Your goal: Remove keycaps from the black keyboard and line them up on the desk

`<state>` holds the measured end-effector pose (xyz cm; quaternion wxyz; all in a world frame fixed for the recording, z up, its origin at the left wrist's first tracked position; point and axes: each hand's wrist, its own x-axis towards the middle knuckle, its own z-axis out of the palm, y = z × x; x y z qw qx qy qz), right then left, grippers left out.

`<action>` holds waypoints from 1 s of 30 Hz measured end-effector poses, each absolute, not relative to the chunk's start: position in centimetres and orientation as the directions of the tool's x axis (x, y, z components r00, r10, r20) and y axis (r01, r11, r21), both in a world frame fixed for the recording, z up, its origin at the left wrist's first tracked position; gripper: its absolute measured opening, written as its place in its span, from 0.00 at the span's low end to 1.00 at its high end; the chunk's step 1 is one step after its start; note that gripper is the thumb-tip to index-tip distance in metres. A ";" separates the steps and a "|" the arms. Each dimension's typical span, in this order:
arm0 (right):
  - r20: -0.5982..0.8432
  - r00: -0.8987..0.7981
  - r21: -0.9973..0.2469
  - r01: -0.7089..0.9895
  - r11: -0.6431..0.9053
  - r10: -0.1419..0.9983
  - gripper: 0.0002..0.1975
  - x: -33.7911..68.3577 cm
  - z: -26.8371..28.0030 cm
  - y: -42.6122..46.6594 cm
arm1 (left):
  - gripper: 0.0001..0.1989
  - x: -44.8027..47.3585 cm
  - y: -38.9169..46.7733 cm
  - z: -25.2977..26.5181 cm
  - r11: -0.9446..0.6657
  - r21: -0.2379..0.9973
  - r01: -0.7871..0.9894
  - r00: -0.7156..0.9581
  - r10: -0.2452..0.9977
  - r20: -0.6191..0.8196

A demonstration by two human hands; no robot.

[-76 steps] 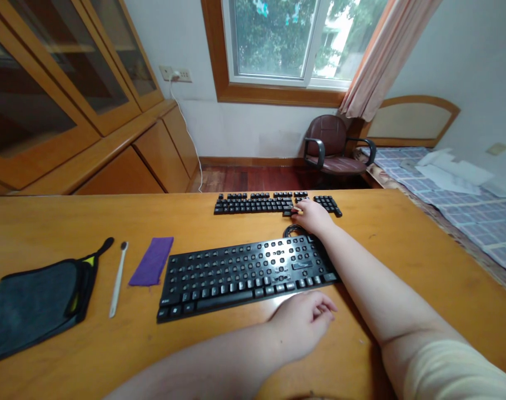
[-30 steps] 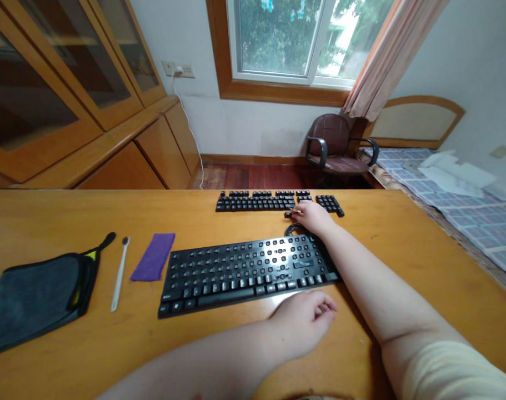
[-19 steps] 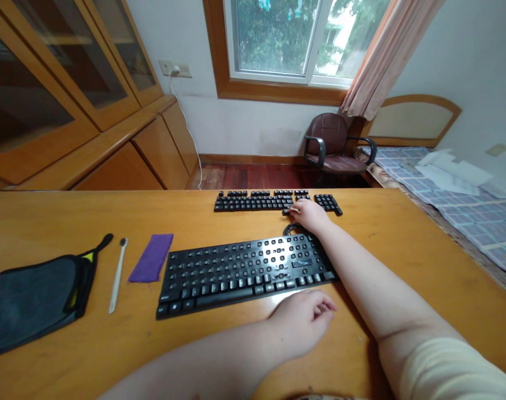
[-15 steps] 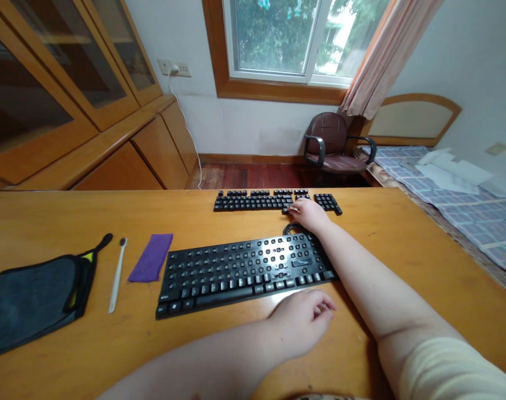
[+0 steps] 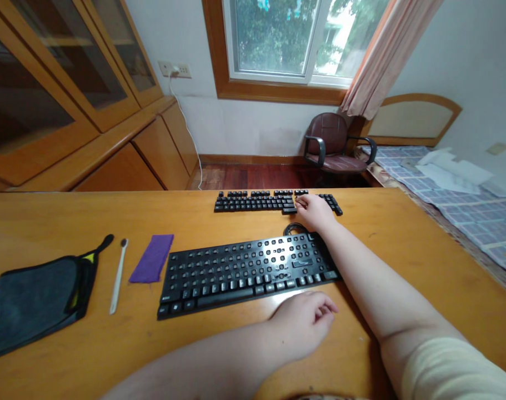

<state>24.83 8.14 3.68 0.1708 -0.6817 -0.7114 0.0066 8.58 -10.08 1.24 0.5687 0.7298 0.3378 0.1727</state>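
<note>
A black keyboard (image 5: 219, 297) lies slightly slanted on the table, most of its keycaps off and only its lower rows fitted. Beyond it, loose black keycaps (image 5: 253, 204) are laid out in rows like a key layout. At the right part of these rows is my right hand (image 5: 315, 212), its fingertips drawn together over the small group left of the number keys; what is between them is too small to make out. My left hand (image 5: 302, 322) rests on the table just in front of the keyboard, fingers curled in, with nothing seen in them.
Left of the keyboard lie a purple cloth (image 5: 151, 258), a white toothbrush (image 5: 118, 278) with a dark head and a dark grey pouch (image 5: 36, 303). A coiled black cable (image 5: 293, 228) sits behind the keyboard. Past the wooden table (image 5: 186, 355) stands a brown armchair (image 5: 330, 139).
My right hand has shifted a little right and away, off the wide keycap, which now shows fully at the front of the rows. My left hand stays nearly where it was.
</note>
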 end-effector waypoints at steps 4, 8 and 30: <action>0.136 0.058 -0.167 0.985 -0.034 0.989 0.17 24.9 4.0 8.0 | 0.11 8.6 -10.1 1.2 -0.129 0.944 0.302 0.713 0.688 -0.134; 0.069 0.078 -0.132 0.989 -0.069 0.995 0.18 24.7 3.8 8.1 | 0.11 8.7 -10.2 1.2 -0.131 0.942 0.308 0.711 0.689 -0.136; 0.024 0.085 -0.157 0.984 -0.080 0.996 0.16 24.5 3.4 8.5 | 0.12 8.7 -10.1 1.6 -0.146 0.932 0.331 0.720 0.678 -0.150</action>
